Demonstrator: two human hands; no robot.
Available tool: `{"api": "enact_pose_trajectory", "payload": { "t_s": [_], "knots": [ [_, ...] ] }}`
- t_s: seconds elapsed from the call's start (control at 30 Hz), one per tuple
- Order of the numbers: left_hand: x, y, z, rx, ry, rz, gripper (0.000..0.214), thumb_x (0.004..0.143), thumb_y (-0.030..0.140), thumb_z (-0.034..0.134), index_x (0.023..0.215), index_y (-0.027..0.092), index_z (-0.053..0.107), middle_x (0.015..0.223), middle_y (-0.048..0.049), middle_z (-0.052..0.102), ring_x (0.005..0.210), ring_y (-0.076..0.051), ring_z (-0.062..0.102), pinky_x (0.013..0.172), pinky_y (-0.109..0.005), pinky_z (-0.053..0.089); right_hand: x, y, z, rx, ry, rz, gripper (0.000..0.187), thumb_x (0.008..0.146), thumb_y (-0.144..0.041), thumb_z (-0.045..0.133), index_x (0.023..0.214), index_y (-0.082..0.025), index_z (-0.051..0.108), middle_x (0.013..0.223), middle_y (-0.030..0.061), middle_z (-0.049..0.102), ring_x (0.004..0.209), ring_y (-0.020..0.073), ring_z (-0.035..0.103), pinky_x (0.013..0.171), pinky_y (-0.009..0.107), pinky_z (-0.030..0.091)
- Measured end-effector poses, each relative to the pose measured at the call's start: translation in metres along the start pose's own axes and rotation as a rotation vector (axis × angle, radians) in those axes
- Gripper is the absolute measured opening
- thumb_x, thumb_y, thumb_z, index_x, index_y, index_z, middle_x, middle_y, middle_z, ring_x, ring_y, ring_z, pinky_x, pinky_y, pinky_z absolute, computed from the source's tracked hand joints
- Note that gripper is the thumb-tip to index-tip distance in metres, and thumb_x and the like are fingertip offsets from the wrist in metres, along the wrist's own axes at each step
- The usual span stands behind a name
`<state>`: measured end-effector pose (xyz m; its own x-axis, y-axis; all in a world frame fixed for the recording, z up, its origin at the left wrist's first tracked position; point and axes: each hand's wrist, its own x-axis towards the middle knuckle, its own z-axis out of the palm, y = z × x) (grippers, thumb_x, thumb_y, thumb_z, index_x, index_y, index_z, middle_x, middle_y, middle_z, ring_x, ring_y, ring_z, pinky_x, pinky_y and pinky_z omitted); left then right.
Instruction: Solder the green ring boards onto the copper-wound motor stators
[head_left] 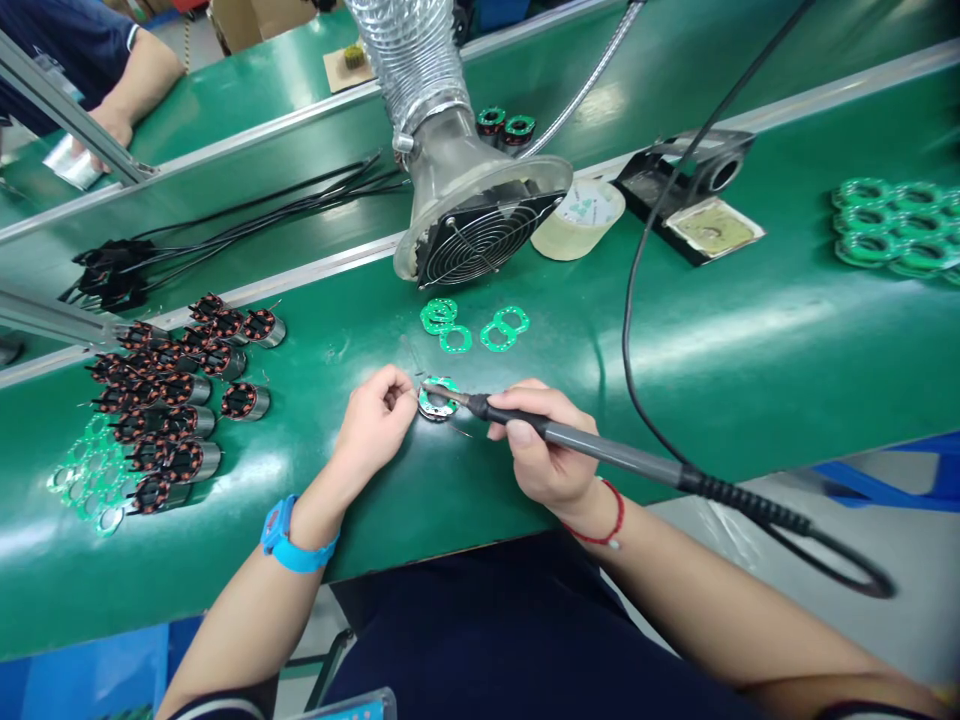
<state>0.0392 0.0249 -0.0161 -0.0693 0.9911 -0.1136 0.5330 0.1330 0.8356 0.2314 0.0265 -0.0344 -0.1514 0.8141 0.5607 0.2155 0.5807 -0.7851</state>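
Left hand (379, 415) pinches solder wire at the stator (437, 400) — right hand (544, 450) closed round soldering iron (600, 452), tip (429, 385) feeding the joint.

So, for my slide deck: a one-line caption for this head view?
Right hand touches grey soldering iron to green-ringed motor stator steadied by left hand.

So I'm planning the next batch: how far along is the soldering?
In hand: the right hand holds the iron on a stator steadied by the left hand. Loose green rings remain unused. Whether the stators at left are finished, I cannot tell.
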Motion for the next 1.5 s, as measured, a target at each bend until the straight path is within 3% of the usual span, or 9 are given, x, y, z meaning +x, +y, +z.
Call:
{"api": "enact_pose_trajectory", "payload": {
  "t_s": [0.17,0.37,0.5,0.6,0.7,0.83,0.97,1.2,1.5],
  "knots": [
    [0.0,0.003,0.0,0.032,0.006,0.02,0.009,0.076,0.016,0.048,0.067,0.018,0.047,0.06,0.0057,0.044,0.056,-0.009,0.041,0.055,-0.022,0.032,0.012,-0.004,0.006,-0.115,-0.175,-0.003,0.036,0.092,-0.019,0.045,0.127,-0.026,0.046,0.101,0.0049,0.073,0.098,0.0215,0.065,0.087,0.042,0.05],
    [0.0,0.004,0.002,0.045,0.025,0.016,0.01,0.078,0.015,0.048,0.068,0.019,0.045,0.062,0.0054,0.045,0.057,-0.009,0.043,0.058,-0.023,0.034,0.021,0.0,0.018,-0.245,-0.466,-0.118,0.047,0.083,-0.012,0.047,0.129,-0.021,0.044,0.118,0.0109,0.063,0.111,0.0254,0.057,0.092,0.047,0.047],
    [-0.004,0.007,-0.001,0.022,0.059,-0.063,0.009,0.083,0.028,0.051,0.083,0.019,0.047,0.067,0.0046,0.049,0.06,-0.011,0.046,0.06,-0.024,0.038,0.019,0.004,0.017,-0.299,-0.376,-0.035,0.047,0.084,-0.02,0.055,0.129,-0.021,0.043,0.112,0.0115,0.065,0.101,0.027,0.058,0.086,0.047,0.05],
    [-0.009,0.012,-0.001,0.111,-0.074,-0.046,0.017,0.085,0.036,0.051,0.081,0.02,0.048,0.07,0.0027,0.051,0.064,-0.013,0.048,0.061,-0.026,0.037,0.017,0.006,0.013,-0.269,-0.257,0.033,0.049,0.086,-0.027,0.058,0.131,-0.022,0.041,0.11,0.0104,0.065,0.101,0.0263,0.059,0.088,0.047,0.05],
    [-0.014,0.014,0.0,0.255,-0.188,0.04,0.01,0.084,0.028,0.052,0.079,0.02,0.049,0.077,0.0004,0.054,0.07,-0.015,0.05,0.065,-0.028,0.037,0.014,0.009,0.011,-0.231,-0.243,0.073,0.05,0.086,-0.025,0.056,0.133,-0.022,0.039,0.118,0.0108,0.063,0.109,0.0256,0.059,0.093,0.046,0.049],
    [-0.015,0.013,-0.003,0.366,-0.101,0.141,0.01,0.084,0.015,0.046,0.076,0.019,0.049,0.077,-0.0005,0.053,0.072,-0.015,0.05,0.069,-0.029,0.037,0.012,0.013,0.012,-0.228,-0.312,0.033,0.051,0.086,-0.024,0.057,0.133,-0.023,0.038,0.12,0.0117,0.063,0.111,0.0264,0.06,0.092,0.045,0.05],
    [-0.012,0.012,-0.009,0.239,-0.019,0.153,0.01,0.085,0.018,0.049,0.076,0.019,0.053,0.074,0.0006,0.052,0.069,-0.013,0.048,0.067,-0.026,0.037,0.012,0.012,0.014,-0.231,-0.359,-0.046,0.05,0.086,-0.026,0.058,0.132,-0.023,0.039,0.114,0.0114,0.065,0.105,0.0264,0.061,0.088,0.045,0.051],
    [-0.008,0.003,-0.006,-0.079,-0.118,0.011,0.009,0.084,0.025,0.053,0.08,0.017,0.057,0.073,0.0019,0.055,0.065,-0.01,0.048,0.062,-0.023,0.038,0.013,0.004,0.015,-0.221,-0.422,-0.222,0.048,0.084,-0.015,0.052,0.131,-0.02,0.042,0.112,0.0106,0.066,0.109,0.0263,0.056,0.088,0.046,0.048],
    [-0.005,0.004,-0.009,-0.074,-0.061,-0.013,0.009,0.078,0.02,0.05,0.07,0.017,0.053,0.065,0.0042,0.049,0.059,-0.009,0.043,0.057,-0.022,0.034,0.016,-0.004,0.015,-0.173,-0.276,-0.222,0.038,0.087,-0.01,0.051,0.123,-0.021,0.046,0.092,0.0048,0.073,0.084,0.0198,0.066,0.079,0.038,0.05]
  ]
}}
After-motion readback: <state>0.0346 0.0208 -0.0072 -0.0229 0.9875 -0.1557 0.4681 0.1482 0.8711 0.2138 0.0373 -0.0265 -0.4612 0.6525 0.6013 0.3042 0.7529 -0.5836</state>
